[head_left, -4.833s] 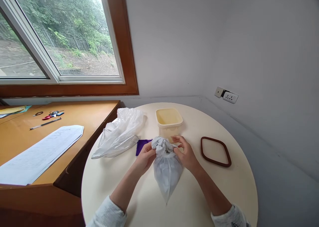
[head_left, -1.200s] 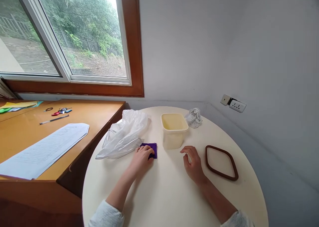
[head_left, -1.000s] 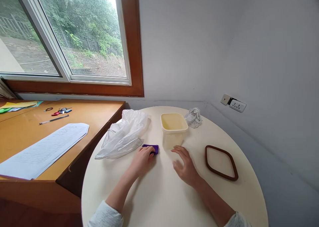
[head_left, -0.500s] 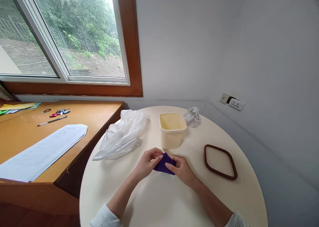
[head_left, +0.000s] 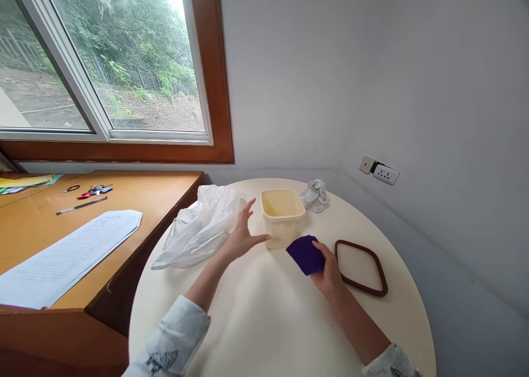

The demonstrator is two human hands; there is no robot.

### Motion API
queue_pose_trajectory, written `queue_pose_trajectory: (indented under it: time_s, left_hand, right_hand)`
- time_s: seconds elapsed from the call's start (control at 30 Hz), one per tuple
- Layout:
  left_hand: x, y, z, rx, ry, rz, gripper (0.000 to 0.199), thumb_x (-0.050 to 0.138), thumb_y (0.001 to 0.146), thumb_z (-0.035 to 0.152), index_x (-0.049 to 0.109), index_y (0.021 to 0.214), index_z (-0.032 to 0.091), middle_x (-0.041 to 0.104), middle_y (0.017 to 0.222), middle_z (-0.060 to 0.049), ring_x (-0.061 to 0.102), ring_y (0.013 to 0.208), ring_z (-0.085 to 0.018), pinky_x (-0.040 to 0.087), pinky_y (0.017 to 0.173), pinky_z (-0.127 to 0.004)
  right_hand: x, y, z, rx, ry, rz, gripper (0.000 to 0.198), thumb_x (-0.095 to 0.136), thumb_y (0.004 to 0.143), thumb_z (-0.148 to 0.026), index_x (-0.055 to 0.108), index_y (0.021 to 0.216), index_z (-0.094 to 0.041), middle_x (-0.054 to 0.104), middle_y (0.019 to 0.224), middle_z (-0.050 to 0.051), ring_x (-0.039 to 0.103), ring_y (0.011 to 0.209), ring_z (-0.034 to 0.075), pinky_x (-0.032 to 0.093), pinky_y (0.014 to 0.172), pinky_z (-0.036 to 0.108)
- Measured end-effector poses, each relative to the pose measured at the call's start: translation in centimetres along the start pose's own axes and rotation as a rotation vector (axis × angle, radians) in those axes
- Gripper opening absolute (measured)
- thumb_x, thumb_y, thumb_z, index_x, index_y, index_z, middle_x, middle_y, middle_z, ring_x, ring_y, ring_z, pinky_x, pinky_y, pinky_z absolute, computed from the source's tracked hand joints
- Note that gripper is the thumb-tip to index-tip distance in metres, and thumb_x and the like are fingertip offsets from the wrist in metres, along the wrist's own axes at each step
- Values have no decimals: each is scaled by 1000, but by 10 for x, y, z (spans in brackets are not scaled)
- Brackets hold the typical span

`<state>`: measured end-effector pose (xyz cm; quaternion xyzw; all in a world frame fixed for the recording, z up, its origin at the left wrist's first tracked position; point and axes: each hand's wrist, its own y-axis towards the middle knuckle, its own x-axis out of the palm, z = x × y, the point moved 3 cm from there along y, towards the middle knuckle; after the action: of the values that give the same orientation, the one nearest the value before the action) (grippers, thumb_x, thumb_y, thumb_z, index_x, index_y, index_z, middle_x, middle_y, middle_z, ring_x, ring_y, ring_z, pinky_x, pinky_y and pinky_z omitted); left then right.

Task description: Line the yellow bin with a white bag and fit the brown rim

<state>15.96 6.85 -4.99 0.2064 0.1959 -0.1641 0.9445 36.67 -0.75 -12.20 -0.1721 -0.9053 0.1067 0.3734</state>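
Note:
My right hand (head_left: 328, 269) grips a folded dark purple cloth (head_left: 306, 254) by its right side, above the round table and in front of a cream plastic container (head_left: 283, 228). My left hand (head_left: 243, 235) is empty, thumb and fingers spread wide, at the container's left side. Its thumb tip overlaps the container's lower left edge; whether it touches cannot be told. The container stands upright with no lid on it. Just right of my right hand, a brown rounded-square frame (head_left: 382, 278) lies flat on the table.
A crumpled white plastic bag (head_left: 198, 228) lies left on the round table (head_left: 256, 333). Behind the container sits a bunched pale bundle (head_left: 316, 195). The wooden desk (head_left: 165, 187) at left holds papers (head_left: 74, 253), a pen (head_left: 81, 205) and scissors (head_left: 86, 194). A wall socket (head_left: 386, 173) is at right.
My left hand has let go of the purple cloth, opened and moved forward to the container's side. My right hand has carried the cloth to the right.

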Motion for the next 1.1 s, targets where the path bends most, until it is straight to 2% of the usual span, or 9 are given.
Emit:
queue_pose_trajectory:
  time_s: [0.1,0.23,0.37,0.57,0.67,0.77,0.9,1.0,1.1]
  left_hand:
    - [6,19,11,44,132,-110,71,72,63,32,35,125,31,18,144,-7,8,135,-31,26,103,-46]
    - [14,26,22,148,125,-74,25,64,71,31,48,88,21,39,130,-8,33,125,-26,32,99,-43]
    - [20,9,30,173,169,-28,24,62,72,31,41,76,21,33,137,-8,29,128,-27,24,102,-53]
    - [29,-32,47,226,333,-32,22,59,76,28,38,76,21,17,147,-9,2,137,-27,8,106,-59]
    - [33,-51,57,238,399,2,20,59,77,25,39,77,21,17,147,-11,2,137,-28,8,105,-62]
    - [36,-67,67,246,447,15,19,58,77,22,39,77,20,15,147,-12,4,136,-29,8,103,-65]
    - [40,-84,75,296,506,6,17,56,77,17,40,76,20,14,146,-16,5,136,-31,8,103,-65]
    - [41,-91,77,315,527,20,16,55,78,15,40,75,19,17,144,-18,5,136,-31,10,103,-64]
    - [42,-95,78,340,536,56,15,54,78,16,40,75,18,17,144,-19,5,136,-32,14,103,-64]
  right_hand:
    - [-3,4,-3,-47,21,13,15,67,66,-28,62,79,-22,68,76,-3,62,69,15,50,58,26]
    - [-8,5,-21,-123,57,35,17,66,67,-26,63,83,-21,69,83,-1,64,76,17,52,63,28]
    - [-1,-4,-72,-284,33,-1,24,65,67,-25,62,91,-21,69,89,-1,64,82,16,52,67,27]
    - [58,-34,-140,-375,-331,-348,28,64,69,-29,62,96,-20,67,84,1,62,80,17,47,73,28]
    - [84,-38,-131,-295,-564,-471,31,59,73,-34,60,100,-18,66,88,3,62,82,17,46,75,29]
    - [95,-35,-104,-319,-1093,-481,30,52,77,-33,58,101,-16,64,94,7,60,85,18,45,74,28]
    - [102,-41,-75,-591,-1674,-379,29,50,76,-16,54,105,-13,58,106,13,55,92,20,41,74,28]
    - [108,-54,-66,-744,-1948,-408,23,40,78,-10,57,94,-13,61,92,10,55,82,18,39,66,25]
    - [111,-59,-57,-564,-2142,-595,25,34,81,-11,59,81,-13,61,76,7,53,66,14,36,57,24]
